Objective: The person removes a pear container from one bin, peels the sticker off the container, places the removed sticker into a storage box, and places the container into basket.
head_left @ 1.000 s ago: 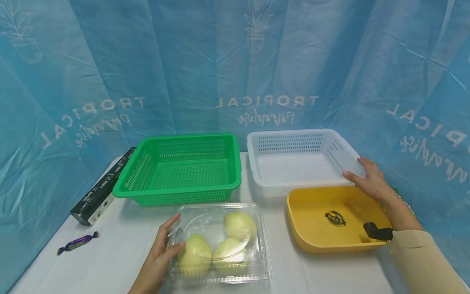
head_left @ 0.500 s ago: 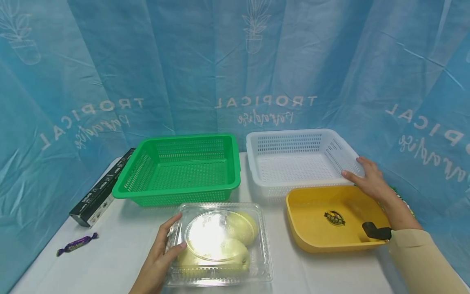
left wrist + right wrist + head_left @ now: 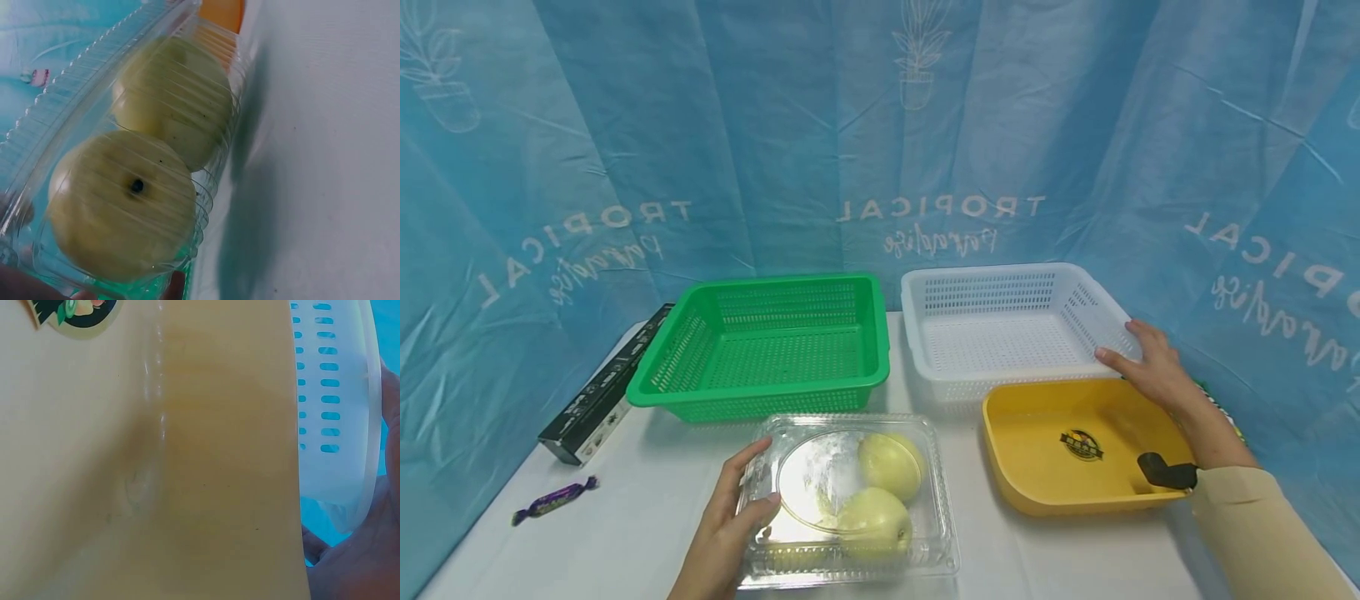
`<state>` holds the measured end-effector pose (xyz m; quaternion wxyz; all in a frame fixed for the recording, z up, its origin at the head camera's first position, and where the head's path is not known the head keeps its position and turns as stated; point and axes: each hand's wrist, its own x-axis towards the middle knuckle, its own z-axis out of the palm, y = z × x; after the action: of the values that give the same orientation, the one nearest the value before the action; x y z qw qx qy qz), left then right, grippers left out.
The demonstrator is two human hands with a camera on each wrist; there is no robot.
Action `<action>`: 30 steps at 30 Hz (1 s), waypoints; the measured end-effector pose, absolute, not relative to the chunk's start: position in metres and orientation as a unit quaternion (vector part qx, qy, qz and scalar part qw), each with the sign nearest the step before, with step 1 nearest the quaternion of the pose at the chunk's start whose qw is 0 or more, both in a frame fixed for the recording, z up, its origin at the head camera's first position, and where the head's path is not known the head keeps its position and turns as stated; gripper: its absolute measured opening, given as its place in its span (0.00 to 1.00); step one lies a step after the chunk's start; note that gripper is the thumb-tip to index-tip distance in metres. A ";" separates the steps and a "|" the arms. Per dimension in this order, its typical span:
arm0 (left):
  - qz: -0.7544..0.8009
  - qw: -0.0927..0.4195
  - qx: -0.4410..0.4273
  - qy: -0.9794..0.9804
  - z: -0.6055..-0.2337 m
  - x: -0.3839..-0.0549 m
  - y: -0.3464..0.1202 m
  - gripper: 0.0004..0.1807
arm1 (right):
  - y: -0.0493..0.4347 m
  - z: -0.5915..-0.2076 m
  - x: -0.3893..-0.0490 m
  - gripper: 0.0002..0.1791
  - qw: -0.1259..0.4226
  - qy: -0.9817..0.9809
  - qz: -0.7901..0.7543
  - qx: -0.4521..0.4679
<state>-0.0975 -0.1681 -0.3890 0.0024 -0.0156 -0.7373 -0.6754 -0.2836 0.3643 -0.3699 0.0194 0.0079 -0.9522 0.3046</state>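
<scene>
My left hand grips the left side of a clear plastic clamshell box, thumb on the lid. Inside lie pale yellow-green pears; glare on the lid hides the left part. In the left wrist view two pears press close together behind the ribbed wall, and a gap with shadow suggests the box is off the table. At the right, my right hand holds the near right corner of a white basket, thumb over the rim. The right wrist view shows that basket's slotted side beside the hand.
A green basket stands behind the box. Below the white basket sits a yellow bin with a round label, under my right forearm. A long black box and a purple wrapped candy lie left. Blue curtain surrounds the table.
The glare on the lid has shifted and covers the left pear, visible a second ago. The front pear appears turned, its end showing. Both hands keep their places.
</scene>
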 end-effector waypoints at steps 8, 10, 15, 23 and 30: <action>-0.673 0.006 -0.008 -0.739 -0.383 -0.096 -0.168 0.31 | 0.362 -0.370 -0.285 0.54 0.018 -0.950 0.313 0.000; -0.681 0.002 -0.009 -0.733 -0.381 -0.095 -0.169 0.31 | 0.363 -0.370 -0.285 0.54 0.016 -0.948 0.317 -0.001; -0.688 -0.004 -0.012 -0.725 -0.373 -0.094 -0.171 0.31 | 0.364 -0.370 -0.286 0.54 0.016 -0.948 0.318 0.000; -0.693 -0.026 -0.009 -0.720 -0.358 -0.094 -0.174 0.32 | 0.365 -0.371 -0.286 0.54 0.022 -0.948 0.316 0.000; -0.680 -0.058 0.007 -0.731 -0.343 -0.094 -0.172 0.31 | 0.364 -0.371 -0.285 0.54 0.019 -0.949 0.316 -0.001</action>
<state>-0.0940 -0.1719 -0.3432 -0.0582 0.0066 -0.7310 -0.6798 -0.2846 0.3636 -0.3711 0.0192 -0.0013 -0.9485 0.3161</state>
